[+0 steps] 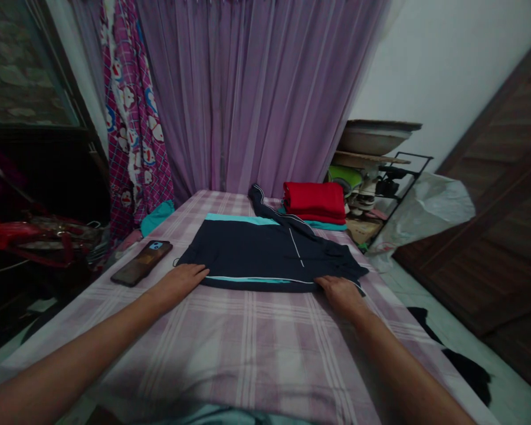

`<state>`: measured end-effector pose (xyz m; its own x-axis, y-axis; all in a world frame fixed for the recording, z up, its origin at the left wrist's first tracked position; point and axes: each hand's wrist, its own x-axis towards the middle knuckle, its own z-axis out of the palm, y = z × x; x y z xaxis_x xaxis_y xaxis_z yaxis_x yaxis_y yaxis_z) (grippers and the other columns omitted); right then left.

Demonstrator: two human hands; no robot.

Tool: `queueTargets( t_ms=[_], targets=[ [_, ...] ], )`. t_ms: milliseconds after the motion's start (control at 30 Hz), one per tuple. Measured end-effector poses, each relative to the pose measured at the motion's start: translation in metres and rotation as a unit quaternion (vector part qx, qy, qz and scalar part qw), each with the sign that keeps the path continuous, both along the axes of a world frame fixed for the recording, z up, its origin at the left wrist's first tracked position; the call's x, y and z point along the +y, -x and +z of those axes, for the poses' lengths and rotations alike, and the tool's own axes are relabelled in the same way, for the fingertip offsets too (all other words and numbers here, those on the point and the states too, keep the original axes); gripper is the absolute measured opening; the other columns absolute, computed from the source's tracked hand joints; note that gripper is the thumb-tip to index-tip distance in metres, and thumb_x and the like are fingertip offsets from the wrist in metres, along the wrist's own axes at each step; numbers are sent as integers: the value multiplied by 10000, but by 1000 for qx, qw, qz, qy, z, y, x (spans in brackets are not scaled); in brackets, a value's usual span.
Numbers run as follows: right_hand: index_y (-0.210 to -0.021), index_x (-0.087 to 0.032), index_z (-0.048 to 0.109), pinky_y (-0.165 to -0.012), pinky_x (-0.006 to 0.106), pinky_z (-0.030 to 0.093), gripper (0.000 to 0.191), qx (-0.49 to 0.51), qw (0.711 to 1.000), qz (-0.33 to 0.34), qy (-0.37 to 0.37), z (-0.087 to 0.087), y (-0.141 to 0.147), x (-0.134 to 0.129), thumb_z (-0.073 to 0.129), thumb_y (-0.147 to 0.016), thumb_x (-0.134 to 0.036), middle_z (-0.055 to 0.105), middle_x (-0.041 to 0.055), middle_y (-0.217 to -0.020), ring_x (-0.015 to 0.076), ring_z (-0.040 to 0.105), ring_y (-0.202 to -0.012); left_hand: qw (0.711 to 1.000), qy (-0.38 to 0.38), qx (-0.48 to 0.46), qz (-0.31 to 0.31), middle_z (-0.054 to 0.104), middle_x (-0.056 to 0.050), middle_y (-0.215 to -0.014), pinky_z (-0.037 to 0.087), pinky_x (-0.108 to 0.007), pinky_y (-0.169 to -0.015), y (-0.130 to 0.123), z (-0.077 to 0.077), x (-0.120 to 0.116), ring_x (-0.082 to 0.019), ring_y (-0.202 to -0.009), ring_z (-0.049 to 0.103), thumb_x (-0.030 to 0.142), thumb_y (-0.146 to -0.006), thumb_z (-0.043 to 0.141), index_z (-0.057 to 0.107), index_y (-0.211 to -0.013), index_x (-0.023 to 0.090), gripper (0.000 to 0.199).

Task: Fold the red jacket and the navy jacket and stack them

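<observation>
A dark navy jacket [252, 248] with white piping and turquoise panels lies folded on the bed-like surface. One long sleeve [265, 206] stretches away toward the far edge. My left hand [188, 277] is closed on the jacket's near left corner, fingers over the cloth. At the near right edge, my right hand [338, 288] has its fingers bent over the fabric, also closed on it. Both thumbs are mostly hidden. A turquoise strip shows in the near fold between the hands.
A phone [142, 262] lies left of the jacket on the checked sheet [243, 342]. Folded red cloth [314, 199] sits on turquoise cloth at the far right. Purple curtains [248, 88] hang behind. A cluttered rack [396, 177] and a white plastic bag [442, 200] stand at right.
</observation>
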<state>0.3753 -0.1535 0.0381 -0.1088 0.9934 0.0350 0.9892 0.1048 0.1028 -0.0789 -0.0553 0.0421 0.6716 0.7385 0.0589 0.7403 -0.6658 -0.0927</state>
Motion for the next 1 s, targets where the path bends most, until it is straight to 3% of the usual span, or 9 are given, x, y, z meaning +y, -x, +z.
queueTargets(
  t_ms=[167, 300, 400, 567, 667, 733, 800, 900, 1000],
  targets=[
    [-1151, -227, 697, -846, 344, 461, 417, -17, 1000, -8, -4, 20, 13, -14, 398, -884, -110, 729, 101, -1022, 246, 673, -962, 999, -14, -44, 17, 704, -78, -1159, 464, -409, -997, 13, 12, 8, -238, -1104, 628, 98, -885, 402, 664, -1180, 235, 418],
    [-1117, -243, 720, -823, 320, 466, 437, -14, 999, 6, 42, 20, 23, -29, 386, -866, -114, 733, 78, -1019, 224, 678, -941, 998, 9, -66, -4, 704, -70, -1173, 465, -394, -1006, 32, -2, 3, -221, -1109, 629, 103, -868, 389, 672, -1178, 243, 442],
    [-1167, -260, 706, -853, 321, 478, 499, 18, 997, -10, 71, 20, 26, -33, 409, -803, -91, 711, 55, -1147, 224, 666, -1023, 998, 39, -56, 7, 657, -56, -1286, 421, -374, -1068, 39, -9, -6, -211, -1208, 580, 117, -800, 434, 635, -1259, 241, 516],
    [-1183, -258, 702, -919, 371, 483, 443, 75, 990, -2, 120, 37, 32, -23, 567, -760, -240, 700, 66, -1198, 276, 643, -1098, 991, 105, -86, 10, 626, 1, -1337, 403, -312, -1078, 34, 17, -4, -190, -1230, 567, 319, -831, 444, 626, -1281, 281, 487],
    [-1295, -244, 624, -1009, 372, 436, 457, 115, 992, 23, 53, 42, 51, -3, 521, -865, -359, 627, 87, -1320, 253, 577, -1212, 991, 76, -105, 26, 630, -11, -1332, 381, -329, -1091, 18, 31, 13, -192, -1237, 561, 443, -900, 371, 624, -1281, 272, 489],
    [-1424, -225, 488, -1096, 401, 350, 535, 129, 991, 29, -29, 34, 66, 13, 459, -923, -413, 460, 110, -1487, 248, 428, -1360, 992, 36, -105, 53, 572, -38, -1401, 333, -388, -1125, 4, 28, 27, -217, -1317, 490, 488, -931, 319, 578, -1334, 250, 535],
    [-1497, -240, 363, -1142, 463, 262, 581, 128, 989, 19, -69, 18, 77, 26, 408, -954, -442, 306, 108, -1575, 252, 289, -1440, 991, 11, -88, 101, 461, -67, -1494, 272, -464, -1149, -10, 16, 38, -252, -1402, 379, 501, -944, 301, 499, -1405, 235, 568],
    [-1500, -280, 346, -1142, 527, 218, 556, 125, 992, -20, -13, -9, 80, 37, 330, -980, -474, 302, 94, -1578, 255, 274, -1445, 987, 16, -38, 156, 370, -93, -1547, 223, -512, -1151, -21, -8, 48, -286, -1447, 287, 517, -944, 319, 426, -1455, 223, 599],
    [-1480, -286, 385, -1145, 526, 208, 552, 134, 990, -41, 33, -24, 75, 37, 282, -987, -511, 336, 82, -1565, 243, 285, -1441, 986, 18, -21, 164, 373, -103, -1546, 228, -504, -1142, -21, -24, 49, -290, -1455, 264, 548, -940, 325, 413, -1464, 221, 623]
  ],
)
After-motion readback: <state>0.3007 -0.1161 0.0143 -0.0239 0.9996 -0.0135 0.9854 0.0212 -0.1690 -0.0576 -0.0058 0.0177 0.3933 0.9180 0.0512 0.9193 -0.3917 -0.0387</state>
